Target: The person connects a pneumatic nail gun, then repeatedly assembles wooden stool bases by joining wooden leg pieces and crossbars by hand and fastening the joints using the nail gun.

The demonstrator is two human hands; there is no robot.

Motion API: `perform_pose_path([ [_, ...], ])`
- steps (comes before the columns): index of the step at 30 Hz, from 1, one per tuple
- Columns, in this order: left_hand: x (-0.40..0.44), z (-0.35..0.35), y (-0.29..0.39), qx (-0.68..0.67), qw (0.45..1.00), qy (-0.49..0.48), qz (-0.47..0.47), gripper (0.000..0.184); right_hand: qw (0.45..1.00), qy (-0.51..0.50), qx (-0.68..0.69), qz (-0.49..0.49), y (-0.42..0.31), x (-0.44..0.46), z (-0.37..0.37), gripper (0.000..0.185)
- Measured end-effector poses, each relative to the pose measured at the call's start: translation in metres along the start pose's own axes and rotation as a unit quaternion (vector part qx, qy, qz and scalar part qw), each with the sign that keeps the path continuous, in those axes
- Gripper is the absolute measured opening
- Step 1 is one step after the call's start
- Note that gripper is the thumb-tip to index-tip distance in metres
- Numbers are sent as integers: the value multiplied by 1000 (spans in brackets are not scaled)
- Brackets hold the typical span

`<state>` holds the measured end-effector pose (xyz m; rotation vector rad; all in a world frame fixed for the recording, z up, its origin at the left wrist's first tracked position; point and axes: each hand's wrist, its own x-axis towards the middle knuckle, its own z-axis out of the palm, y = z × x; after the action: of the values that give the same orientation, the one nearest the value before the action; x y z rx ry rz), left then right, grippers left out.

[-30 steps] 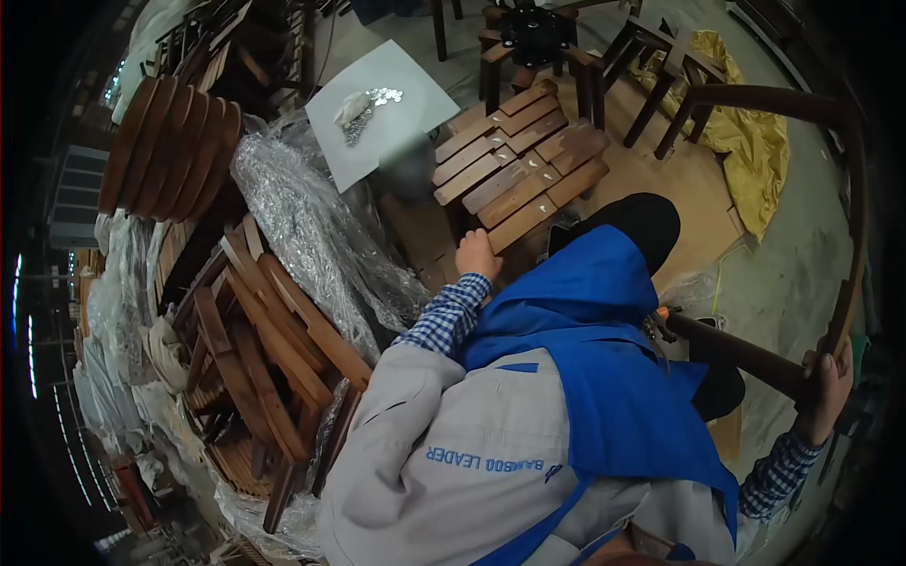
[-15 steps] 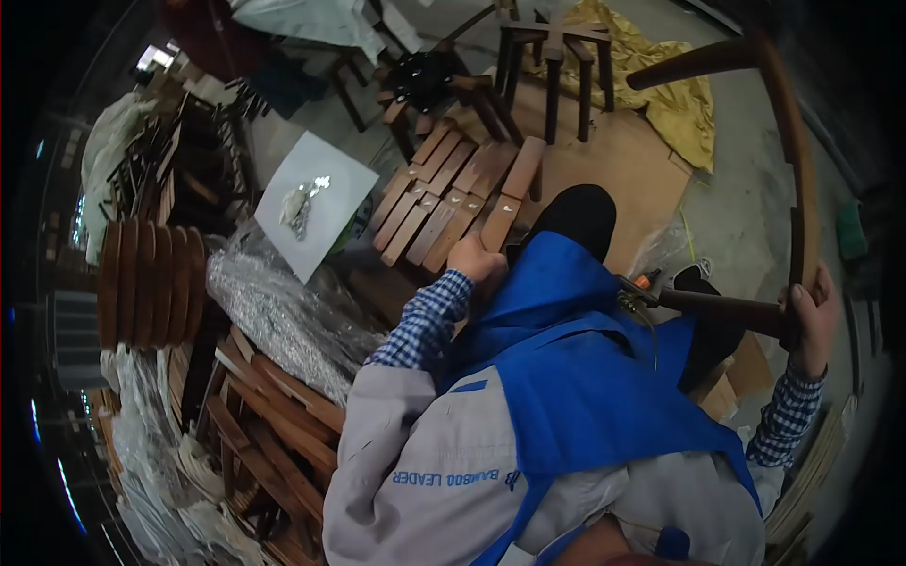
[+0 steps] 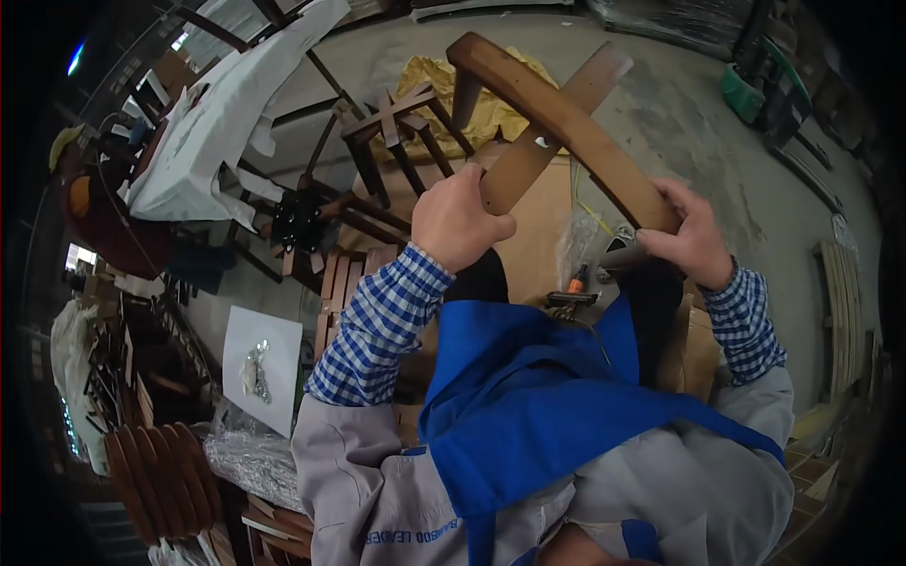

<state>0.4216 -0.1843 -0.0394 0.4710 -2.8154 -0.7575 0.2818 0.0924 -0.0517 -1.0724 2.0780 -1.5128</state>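
Note:
My left hand [image 3: 462, 222] is closed around the near end of a flat wooden slat [image 3: 522, 172], which slants up to the right. A small white mark shows near the slat's middle. My right hand [image 3: 694, 234] grips the lower end of a brown wooden leg frame [image 3: 571, 123], whose far end bends down into a leg at the upper left. The frame crosses over the slat; whether the two touch I cannot tell. Below them, on the floor, lie a dark tool [image 3: 572, 298] and a small orange-and-black object [image 3: 578, 278].
Stacked slats [image 3: 340, 283] lie left of my legs, beside a white sheet [image 3: 262, 363] bearing small metal hardware. Upturned wooden stool frames [image 3: 401, 127] stand ahead near gold-coloured cloth [image 3: 425, 74]. A person [image 3: 109, 208] is at the far left by a white-covered table [image 3: 203, 141].
My left hand has taken a slat from the stack and raised it in front of me. My right hand has brought the leg frame inward from the right, so it crosses the slat.

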Motion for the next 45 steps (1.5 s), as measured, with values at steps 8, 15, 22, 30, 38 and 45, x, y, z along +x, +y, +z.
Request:
perform_pose_path([
  [8, 23, 33, 15, 56, 997, -20, 46, 48, 999, 33, -40, 15, 37, -6, 6, 54],
  [15, 43, 55, 8, -5, 998, -40, 46, 43, 995, 61, -77, 13, 54, 13, 14, 54],
  [22, 30, 65, -1, -61, 997, -36, 23, 45, 996, -31, -76, 34, 60, 32, 14, 54],
  [30, 19, 77, -37, -100, 995, -23, -13, 49, 985, 12, -153, -79, 80, 42, 30, 59],
  [38, 3, 124, -116, -142, 978, -4, -155, 61, 931, 30, -152, 332, 462, 21, 39, 33],
  [45, 6, 136, -159, -199, 956, 29, -212, 61, 890, -272, -179, 318, 513, -21, 153, 37],
])
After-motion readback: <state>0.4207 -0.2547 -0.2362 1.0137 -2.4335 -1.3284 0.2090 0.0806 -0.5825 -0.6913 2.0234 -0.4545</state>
